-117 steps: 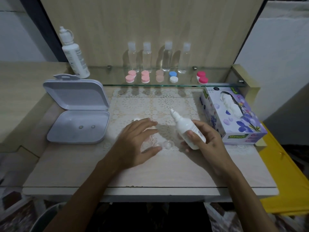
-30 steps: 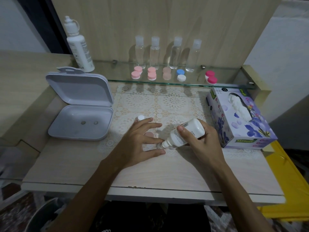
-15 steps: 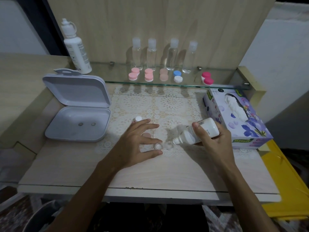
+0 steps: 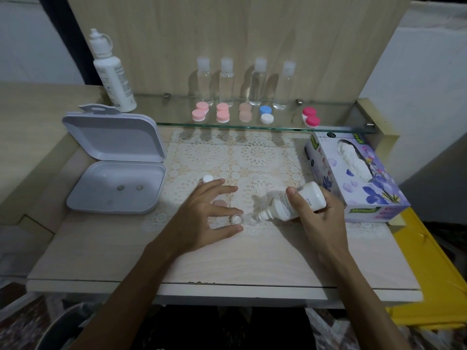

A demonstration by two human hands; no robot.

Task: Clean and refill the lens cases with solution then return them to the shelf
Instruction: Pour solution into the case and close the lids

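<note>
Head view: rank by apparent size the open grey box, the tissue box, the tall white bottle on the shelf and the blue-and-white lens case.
1. and 2. Open grey box and tissue box: look much alike, and nearness differs, so no ranking.
3. Tall white bottle.
4. Blue-and-white lens case, plainly smallest.
</note>
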